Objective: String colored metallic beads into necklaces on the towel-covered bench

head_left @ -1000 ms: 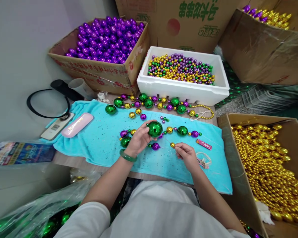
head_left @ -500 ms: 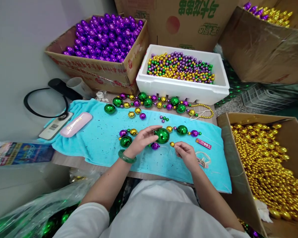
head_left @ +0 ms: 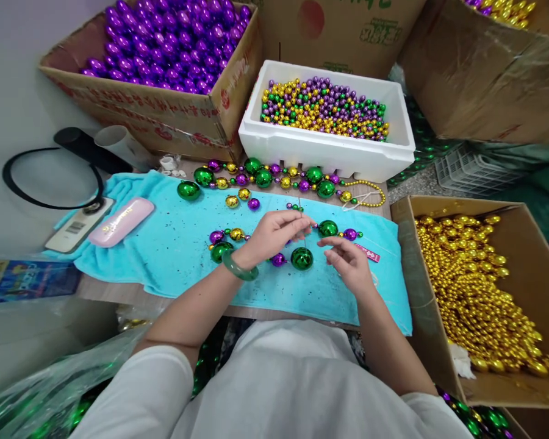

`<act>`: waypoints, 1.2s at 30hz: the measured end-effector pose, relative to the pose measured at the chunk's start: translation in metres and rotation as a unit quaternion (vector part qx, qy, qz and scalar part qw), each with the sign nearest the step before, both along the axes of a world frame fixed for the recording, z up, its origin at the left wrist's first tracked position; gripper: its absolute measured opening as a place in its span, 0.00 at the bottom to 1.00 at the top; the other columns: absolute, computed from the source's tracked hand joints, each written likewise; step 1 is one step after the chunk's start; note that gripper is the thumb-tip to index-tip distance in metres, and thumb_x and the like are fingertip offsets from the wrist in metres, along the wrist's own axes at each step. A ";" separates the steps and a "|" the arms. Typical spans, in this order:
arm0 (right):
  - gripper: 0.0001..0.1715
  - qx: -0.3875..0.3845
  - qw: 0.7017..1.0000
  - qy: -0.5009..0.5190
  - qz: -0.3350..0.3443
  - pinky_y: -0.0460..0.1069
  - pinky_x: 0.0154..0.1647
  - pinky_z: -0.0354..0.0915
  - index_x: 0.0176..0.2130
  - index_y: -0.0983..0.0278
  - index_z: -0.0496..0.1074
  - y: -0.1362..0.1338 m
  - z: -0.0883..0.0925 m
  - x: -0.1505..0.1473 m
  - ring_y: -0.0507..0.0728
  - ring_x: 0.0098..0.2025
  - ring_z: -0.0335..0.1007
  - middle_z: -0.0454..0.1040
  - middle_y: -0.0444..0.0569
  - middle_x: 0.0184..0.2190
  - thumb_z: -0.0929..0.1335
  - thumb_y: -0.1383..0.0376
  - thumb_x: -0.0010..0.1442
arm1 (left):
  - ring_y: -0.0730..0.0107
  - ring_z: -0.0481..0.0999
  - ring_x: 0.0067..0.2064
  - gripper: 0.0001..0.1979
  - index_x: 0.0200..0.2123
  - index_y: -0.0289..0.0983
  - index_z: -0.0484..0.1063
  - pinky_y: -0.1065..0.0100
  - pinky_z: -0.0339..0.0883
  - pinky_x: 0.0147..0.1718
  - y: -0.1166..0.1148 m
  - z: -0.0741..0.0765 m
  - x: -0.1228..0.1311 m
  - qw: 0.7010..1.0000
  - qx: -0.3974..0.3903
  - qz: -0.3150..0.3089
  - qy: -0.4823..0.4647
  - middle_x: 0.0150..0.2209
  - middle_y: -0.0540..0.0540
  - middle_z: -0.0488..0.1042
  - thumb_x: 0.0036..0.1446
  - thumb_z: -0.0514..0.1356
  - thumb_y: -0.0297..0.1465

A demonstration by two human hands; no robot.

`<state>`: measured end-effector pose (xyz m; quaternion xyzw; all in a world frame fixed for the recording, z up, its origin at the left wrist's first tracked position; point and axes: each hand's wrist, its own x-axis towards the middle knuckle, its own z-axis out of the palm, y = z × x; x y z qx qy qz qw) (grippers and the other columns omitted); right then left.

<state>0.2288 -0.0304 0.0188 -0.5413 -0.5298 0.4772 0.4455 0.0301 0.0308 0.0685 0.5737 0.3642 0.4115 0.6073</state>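
Observation:
My left hand [head_left: 279,233], with a green bangle at the wrist, pinches a thin strand or needle above the towel. A large green ball [head_left: 302,258] sits just below its fingertips, beside a purple ball [head_left: 279,260]. My right hand [head_left: 348,259] is to the right of that ball, fingers apart, with nothing visible in it. Behind the hands, a string with a green ball [head_left: 328,228] and a purple ball [head_left: 350,234] lies on the blue towel [head_left: 165,256]. More strung balls lie left, partly under my left forearm.
A white foam box [head_left: 324,149] of small beads stands behind a long bead strand [head_left: 264,178]. Cardboard boxes hold purple balls [head_left: 165,46] and gold beads [head_left: 476,292]. A pink case [head_left: 121,222] lies left.
The view has shifted. My left hand has moved off the large green ball, which now rests lower on the towel. My right hand has let go of the small gold bead and opened.

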 end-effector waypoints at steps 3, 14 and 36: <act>0.14 -0.016 0.999 0.039 0.030 0.47 0.26 0.62 0.36 0.63 0.74 0.003 0.011 -0.014 0.50 0.25 0.64 0.77 0.48 0.32 0.71 0.57 0.52 | 0.74 0.74 0.27 0.09 0.33 0.33 0.78 0.71 0.68 0.28 0.010 0.024 0.006 0.999 -0.015 -0.006 -0.044 0.28 0.46 0.76 0.58 0.61 0.32; 0.15 -0.065 0.991 0.111 -0.039 0.43 0.17 0.54 0.32 0.64 0.70 0.007 0.005 -0.010 0.49 0.19 0.61 0.70 0.43 0.18 0.70 0.55 0.51 | 0.69 0.75 0.31 0.13 0.37 0.34 0.77 0.68 0.70 0.32 0.072 -0.032 0.004 0.996 0.036 0.054 0.067 0.32 0.43 0.77 0.61 0.56 0.35; 0.13 -0.079 0.986 0.105 -0.103 0.45 0.19 0.53 0.31 0.65 0.75 -0.010 -0.023 0.004 0.49 0.18 0.56 0.65 0.41 0.15 0.70 0.57 0.49 | 0.76 0.76 0.32 0.09 0.40 0.31 0.75 0.73 0.72 0.34 0.081 -0.050 -0.009 0.964 -0.218 0.093 -0.122 0.35 0.41 0.77 0.59 0.56 0.26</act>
